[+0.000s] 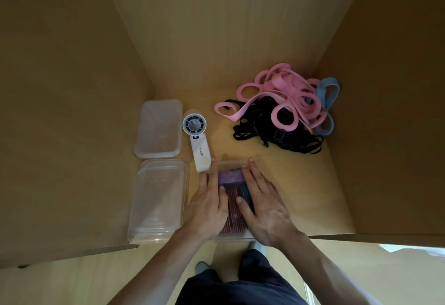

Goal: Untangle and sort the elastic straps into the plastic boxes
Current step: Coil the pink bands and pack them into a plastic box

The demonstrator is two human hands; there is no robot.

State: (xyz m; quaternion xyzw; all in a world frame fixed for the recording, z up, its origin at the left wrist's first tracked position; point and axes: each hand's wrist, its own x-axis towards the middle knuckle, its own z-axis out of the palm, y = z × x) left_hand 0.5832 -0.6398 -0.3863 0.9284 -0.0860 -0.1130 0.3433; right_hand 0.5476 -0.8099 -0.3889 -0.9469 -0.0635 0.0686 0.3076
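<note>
Your left hand [208, 202] and right hand [263, 210] lie flat with straight fingers, pressing the striped straps [230, 177], apparently inside the near plastic box [231, 163]; the tangled straps [284, 107] sit far right, well apart.

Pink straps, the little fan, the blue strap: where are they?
pink straps [279, 80]: head view, wide band mid-heap.
fan [194, 124]: head view, round grille.
blue strap [328, 81]: head view, upper loop.

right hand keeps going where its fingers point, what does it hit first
Probably the looped end of the pink strap, beyond the far rim of the box; height unclear.
</note>
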